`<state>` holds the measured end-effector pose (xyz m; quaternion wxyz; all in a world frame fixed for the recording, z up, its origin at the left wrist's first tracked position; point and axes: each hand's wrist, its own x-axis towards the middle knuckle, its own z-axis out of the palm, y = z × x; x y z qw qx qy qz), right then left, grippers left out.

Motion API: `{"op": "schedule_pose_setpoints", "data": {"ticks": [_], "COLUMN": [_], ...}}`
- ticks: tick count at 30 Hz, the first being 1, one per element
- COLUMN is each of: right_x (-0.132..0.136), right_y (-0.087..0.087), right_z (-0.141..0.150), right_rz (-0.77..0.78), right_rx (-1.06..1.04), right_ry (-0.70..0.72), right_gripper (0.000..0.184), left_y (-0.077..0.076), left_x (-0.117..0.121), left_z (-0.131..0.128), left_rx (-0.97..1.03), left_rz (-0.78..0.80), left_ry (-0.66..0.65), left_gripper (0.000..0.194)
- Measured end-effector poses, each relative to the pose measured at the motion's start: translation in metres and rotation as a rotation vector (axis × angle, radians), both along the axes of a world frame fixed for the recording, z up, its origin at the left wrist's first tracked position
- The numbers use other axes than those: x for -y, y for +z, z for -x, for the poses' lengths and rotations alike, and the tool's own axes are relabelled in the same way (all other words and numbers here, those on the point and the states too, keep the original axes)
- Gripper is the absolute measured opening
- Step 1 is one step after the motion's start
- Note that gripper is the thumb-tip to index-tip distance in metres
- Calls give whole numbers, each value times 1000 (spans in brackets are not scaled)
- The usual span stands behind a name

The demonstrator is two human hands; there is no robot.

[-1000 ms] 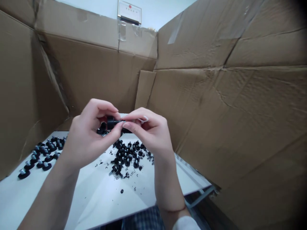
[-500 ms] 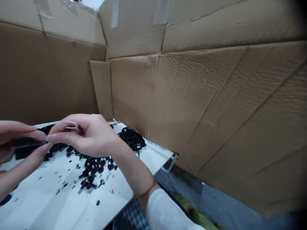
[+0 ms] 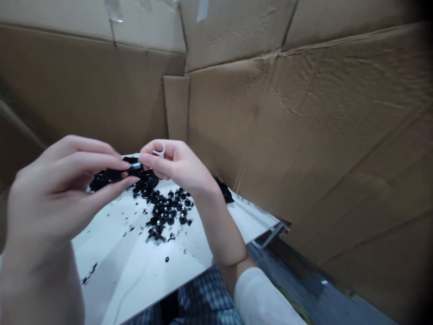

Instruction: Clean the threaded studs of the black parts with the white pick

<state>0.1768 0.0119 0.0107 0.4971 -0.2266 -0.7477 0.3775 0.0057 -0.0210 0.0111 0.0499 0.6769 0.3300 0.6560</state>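
Observation:
My left hand is raised above the white table, its thumb and fingers pinched on a small black part with a metal stud. My right hand meets it from the right, fingertips pinched at the stud's end; what they hold is too small to make out. A white ring-like piece shows at the right forefinger. Below the hands lies a heap of small black parts, with tiny black clips scattered around it.
Tall cardboard walls close in the table at the back and right. A second dark pile lies by the right wall. The table's near edge runs just above my checked lap. A few black bits lie at the left.
The view has swung back to the left and both hands sit nearer the middle. The hands stay together on the black part, raised a little higher.

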Motion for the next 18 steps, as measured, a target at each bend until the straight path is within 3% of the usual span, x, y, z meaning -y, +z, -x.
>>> {"op": "schedule_pose_setpoints", "data": {"ticks": [2,4,7,11,14,18], "right_x": [-1,0,1,-4,-3,6], "right_y": [-2,-4,-5,-4,-3,-4], "right_z": [1,4,7,8,7,11], "right_rz": [-42,-115,-277,-340,-293,-171], "right_rx": [-5,-17,-66,-101,-47,-141], "right_ry": [-59,-216,-457,-591,-557,-204], "right_gripper": [31,22,16,17,17,19], "left_y": [-4,-7,-8,-8,-9,-8], "left_x": [7,2,-10,-13,-11,-16], "left_z": [-2,2,9,9,10,12], "left_rx": [-15,-57,-173,-227,-100,217], "left_rz": [-95,-156,-91,-50,44,261], "left_ry": [37,64,91,-2,-75,-215], "left_gripper": [25,22,16,16,18,15]}}
